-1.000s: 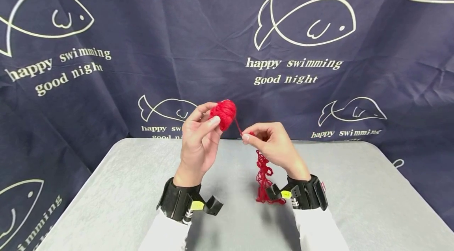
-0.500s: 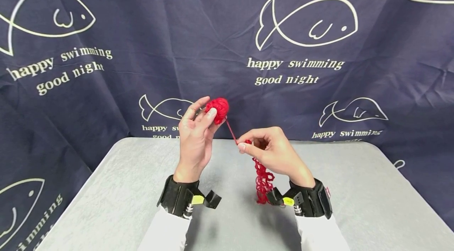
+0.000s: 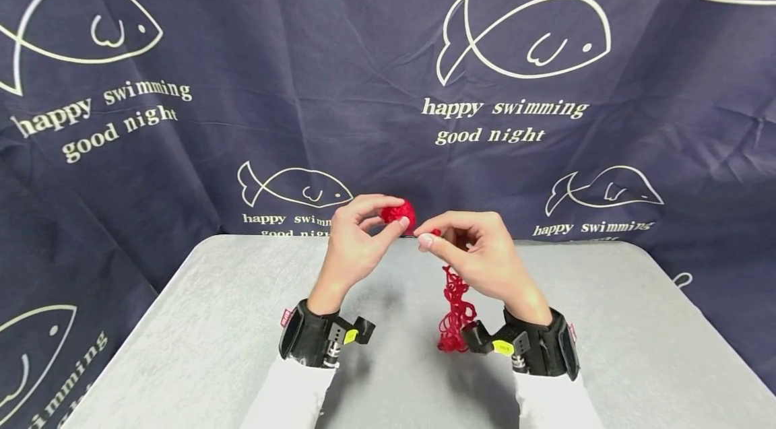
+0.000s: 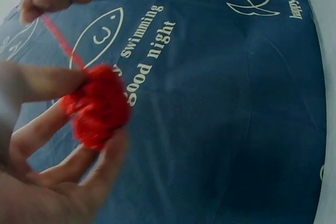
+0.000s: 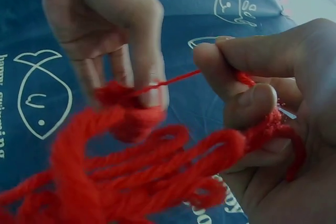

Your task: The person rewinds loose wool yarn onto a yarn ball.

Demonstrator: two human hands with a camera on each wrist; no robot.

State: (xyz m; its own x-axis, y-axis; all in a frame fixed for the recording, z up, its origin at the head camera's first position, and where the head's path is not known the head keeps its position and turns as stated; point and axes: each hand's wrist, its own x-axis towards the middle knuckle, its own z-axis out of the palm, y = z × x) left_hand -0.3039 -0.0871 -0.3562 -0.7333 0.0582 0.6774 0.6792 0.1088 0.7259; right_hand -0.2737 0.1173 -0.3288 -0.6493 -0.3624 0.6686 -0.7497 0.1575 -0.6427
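— Above the table (image 3: 242, 321), I see the left hand (image 3: 354, 240) holding the ball (image 3: 399, 213) of red yarn between thumb and fingertips. Is the grip good?

— It looks light to me. In the left wrist view the ball (image 4: 97, 106) sits only at the fingertips, not in the palm. I think a sideways pull could make it slip out and roll on the table.

— And the right hand (image 3: 479, 254)?

— It pinches the strand (image 5: 173, 80) between thumb and forefinger, very near the ball. Below this hand a loose tangle (image 3: 455, 311) of yarn hangs down, and its lower end seems to touch the table.

— So where is the risk?

— I judge two risks. The strand between the hands is short and tight; a hard pull may drag the ball from the fingers. Also the tangle hangs just beside the right wrist strap (image 3: 533, 348), so loops could catch there and make a knot.
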